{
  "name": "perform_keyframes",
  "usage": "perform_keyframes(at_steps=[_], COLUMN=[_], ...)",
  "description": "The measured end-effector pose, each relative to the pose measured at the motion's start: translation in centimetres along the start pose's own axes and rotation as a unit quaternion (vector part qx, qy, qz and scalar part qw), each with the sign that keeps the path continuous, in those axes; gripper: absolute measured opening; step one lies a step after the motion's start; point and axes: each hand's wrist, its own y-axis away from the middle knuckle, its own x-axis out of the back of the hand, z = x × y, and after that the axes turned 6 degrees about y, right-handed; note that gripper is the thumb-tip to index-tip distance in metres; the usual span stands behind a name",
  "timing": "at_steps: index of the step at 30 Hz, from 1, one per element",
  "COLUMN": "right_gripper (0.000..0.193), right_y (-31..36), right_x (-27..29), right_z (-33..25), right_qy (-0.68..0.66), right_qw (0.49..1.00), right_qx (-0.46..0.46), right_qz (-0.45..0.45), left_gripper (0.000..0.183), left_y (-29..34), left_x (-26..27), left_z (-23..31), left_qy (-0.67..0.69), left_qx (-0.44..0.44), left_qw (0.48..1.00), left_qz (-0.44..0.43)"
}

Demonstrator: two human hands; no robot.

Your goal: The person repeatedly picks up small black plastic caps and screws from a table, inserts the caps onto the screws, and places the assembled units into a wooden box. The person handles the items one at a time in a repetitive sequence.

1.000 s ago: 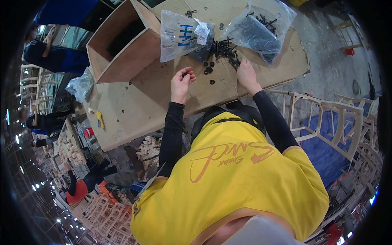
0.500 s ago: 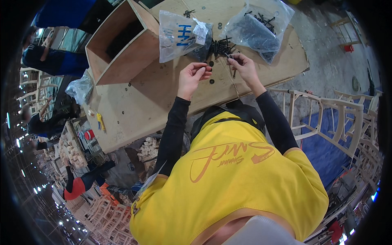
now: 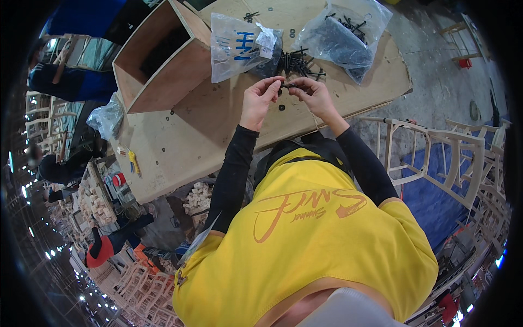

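My left hand (image 3: 259, 103) and my right hand (image 3: 317, 99) meet fingertip to fingertip over the worktable. A black bolt (image 3: 290, 85) is pinched in the right fingers, its end at the left fingertips. The left thumb and forefinger are closed on something small and dark, too small to name. Just beyond them lies a loose pile of black bolts (image 3: 296, 62). A black washer (image 3: 281, 108) rests on the tabletop between my wrists. Behind the left hand stands a clear plastic bag (image 3: 231, 52) with dark hardware in it.
A second clear bag (image 3: 340, 46) of black bolts lies at the far right of the worktable (image 3: 190, 147). An open wooden box (image 3: 169, 82) stands at left, near yellow-handled pliers (image 3: 134, 163). Pale wooden chair frames (image 3: 430, 152) stand right. Other people work at left.
My right hand has come left and nearer with the bolt, away from the pile. My left hand has risen slightly, and the fingertips of both hands now meet.
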Motion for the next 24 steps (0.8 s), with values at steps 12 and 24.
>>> perform_keyframes(at_steps=[12,24], right_gripper=[0.023,0.027], right_y=[0.1,-0.3], right_x=[-0.5,-1.3], right_z=[-0.1,1.5], right_qy=[-0.002,-0.075], right_qw=[1.000,0.996], right_qx=[-0.005,-0.047], right_qz=[-0.011,0.009], left_gripper=[0.019,0.015], left_y=[0.0,0.6], left_x=[0.0,1.3], left_z=[-1.2,4.3], left_qy=[-0.130,-0.354], left_qx=[-0.151,-0.263], left_qw=[0.978,0.895], left_qz=[0.066,0.066])
